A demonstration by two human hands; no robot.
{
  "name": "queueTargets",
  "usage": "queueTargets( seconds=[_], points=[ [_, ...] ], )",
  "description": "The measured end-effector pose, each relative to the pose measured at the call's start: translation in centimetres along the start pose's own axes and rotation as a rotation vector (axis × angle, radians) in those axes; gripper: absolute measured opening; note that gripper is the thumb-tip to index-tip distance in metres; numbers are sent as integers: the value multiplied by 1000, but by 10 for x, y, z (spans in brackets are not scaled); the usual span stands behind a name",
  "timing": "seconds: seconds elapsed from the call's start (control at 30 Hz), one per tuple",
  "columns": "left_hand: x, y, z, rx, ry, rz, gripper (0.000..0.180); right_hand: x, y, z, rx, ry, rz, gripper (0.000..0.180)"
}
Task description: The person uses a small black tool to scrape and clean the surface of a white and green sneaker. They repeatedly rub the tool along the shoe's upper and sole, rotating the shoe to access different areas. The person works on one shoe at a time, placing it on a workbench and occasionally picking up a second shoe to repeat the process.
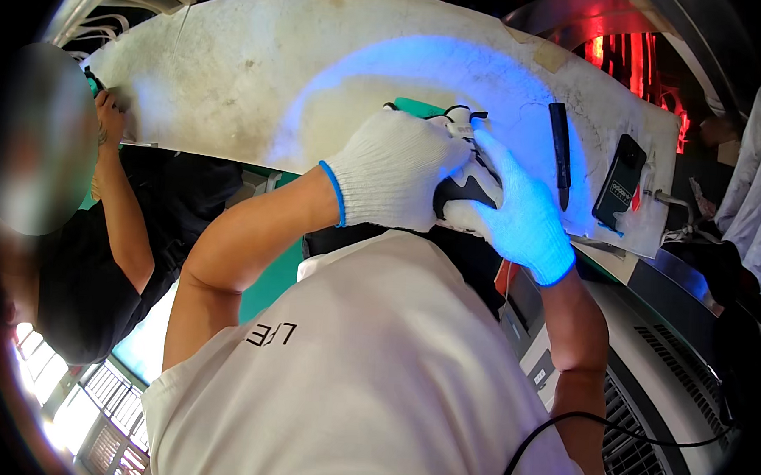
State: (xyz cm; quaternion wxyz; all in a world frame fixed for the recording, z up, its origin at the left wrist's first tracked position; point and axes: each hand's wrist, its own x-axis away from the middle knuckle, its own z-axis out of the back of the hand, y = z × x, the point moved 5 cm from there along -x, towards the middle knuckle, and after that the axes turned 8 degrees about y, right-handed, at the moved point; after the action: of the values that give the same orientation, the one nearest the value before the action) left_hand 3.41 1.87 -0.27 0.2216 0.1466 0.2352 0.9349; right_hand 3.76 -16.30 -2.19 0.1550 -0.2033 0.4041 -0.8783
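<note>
My left hand (405,171), in a white knitted glove with a blue cuff, curls over a small white and black object (460,129) at the near edge of the pale table. A green piece (418,107) shows just beyond its knuckles. My right hand (522,214), gloved too and lit strongly blue, grips the same object from the right, thumb below and fingers above. Between the two hands a black and white part (469,190) is visible. The gloves cover most of the object, so its kind is unclear.
A slim black tool (559,152) and a dark phone (621,182) lie right of my hands on the stained table (226,69). At the left, another person's hand (109,122) holds a small green thing. A black cable (593,417) crosses my right arm beside a vented grey machine (646,368).
</note>
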Motion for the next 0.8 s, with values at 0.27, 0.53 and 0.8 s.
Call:
queueTargets(
  seconds=[0.27,0.53,0.8],
  points=[
    [-10,-50,-7,1010,24,-175,37,-2,3,-2,-151,240,-31,65],
    [90,-123,-29,566,649,3,49,57,0,-19,367,667,327,66],
    [55,-63,44,97,560,-215,78,-46,24,16,-410,546,154,51]
  ],
)
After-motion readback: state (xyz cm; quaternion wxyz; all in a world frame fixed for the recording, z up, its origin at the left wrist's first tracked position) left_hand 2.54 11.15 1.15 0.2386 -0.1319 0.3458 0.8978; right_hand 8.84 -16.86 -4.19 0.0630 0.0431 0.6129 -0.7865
